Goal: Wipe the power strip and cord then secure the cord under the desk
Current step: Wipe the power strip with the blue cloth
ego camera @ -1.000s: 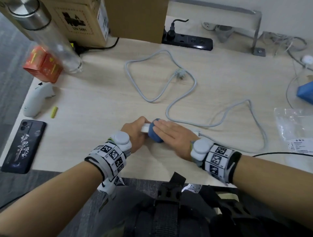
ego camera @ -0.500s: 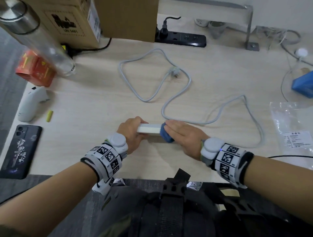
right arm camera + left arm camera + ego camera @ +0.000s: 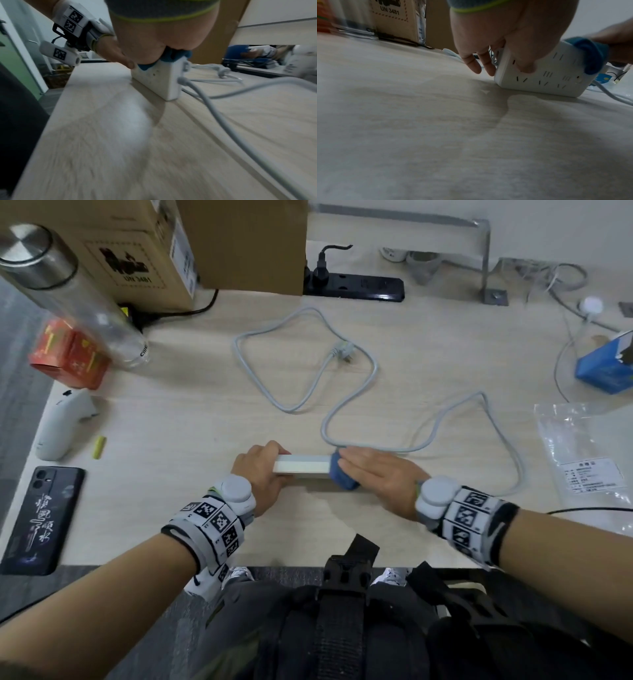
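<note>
Nearest, on the worktop [image 3: 171,518], the left hand [image 3: 260,474] has its fingers clamped on the white power strip [image 3: 301,465], stood on edge, while the right hand [image 3: 380,477], fingers flat, presses a blue cloth [image 3: 337,474] to its far end. Beyond, the grey cord [image 3: 342,392] lies unwiped, I judge, and unsecured.

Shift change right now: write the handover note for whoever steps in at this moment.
Left hand: grips the left end of the white power strip, which stands on its long edge on the desk.
Right hand: presses a blue cloth on the strip's right end, by the cord exit.
Cord: lies in loose loops on the desk, plug unplugged.
Done: strip wiping under way.
Left: finish the strip, wipe the cord, secure it under the desk.
</note>
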Demonstrator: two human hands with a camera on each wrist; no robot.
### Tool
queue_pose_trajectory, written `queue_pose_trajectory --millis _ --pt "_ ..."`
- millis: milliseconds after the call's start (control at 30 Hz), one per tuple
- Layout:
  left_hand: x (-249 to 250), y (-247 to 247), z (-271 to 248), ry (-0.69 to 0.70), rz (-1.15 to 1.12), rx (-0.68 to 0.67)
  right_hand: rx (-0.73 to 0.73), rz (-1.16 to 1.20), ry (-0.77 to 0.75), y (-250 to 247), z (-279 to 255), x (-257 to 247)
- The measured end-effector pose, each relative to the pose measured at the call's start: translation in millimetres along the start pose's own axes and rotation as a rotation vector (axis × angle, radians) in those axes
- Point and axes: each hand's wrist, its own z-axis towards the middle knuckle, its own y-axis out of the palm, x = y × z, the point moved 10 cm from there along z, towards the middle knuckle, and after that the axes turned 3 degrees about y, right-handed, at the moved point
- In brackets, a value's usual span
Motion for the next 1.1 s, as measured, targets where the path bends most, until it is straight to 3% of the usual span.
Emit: queue_pose_trajectory --millis 100,233,333,400,467,600,733,800,867,967,1100 --pt "-2.4 -0.4 0.2 -0.048 0.010 0.000 0.047 0.027 0.100 -7.5 -22.0 25.7" --pt "-4.9 -3.3 10.2 -0.095 -0.133 -0.055 0.125 0.188 0.179 -24.0 8.0 33.8" --pt "2.2 -11.3 21.0 -0.096 -0.280 -0.060 0.044 0.192 0.354 -26.6 24.7 59.8" --pt "4.9 -9.6 25.0 -0.086 -0.291 -0.077 -0.059 0.119 0.495 -19.7 22.8 78.6" --pt "3.6 -6.2 28.4 -0.076 -0.266 -0.094 -0.133 0.163 0.544 -15.6 27.9 78.8" --pt "4.4 -1.7 29.1 -0.054 -0.037 -0.169 -0.077 0.202 0.524 -22.5 40.0 71.1" --pt "16.0 2.0 22.1 0.153 0.489 -0.244 -0.040 0.189 0.543 -27.7 35.3 72.1" --pt "18.1 7.1 19.4 0.198 0.543 -0.259 -0.034 0.185 0.569 -28.7 30.8 72.0" --pt "23.4 4.7 21.3 0.222 0.469 -0.197 -0.025 0.185 0.564 -29.6 28.4 69.5" --pt "25.2 -14.1 18.0 0.191 0.149 -0.100 0.021 0.216 0.546 -32.7 28.2 66.4" --pt "8.6 -28.1 10.9 0.152 -0.053 -0.077 0.341 0.280 0.524 -67.2 19.8 65.6"
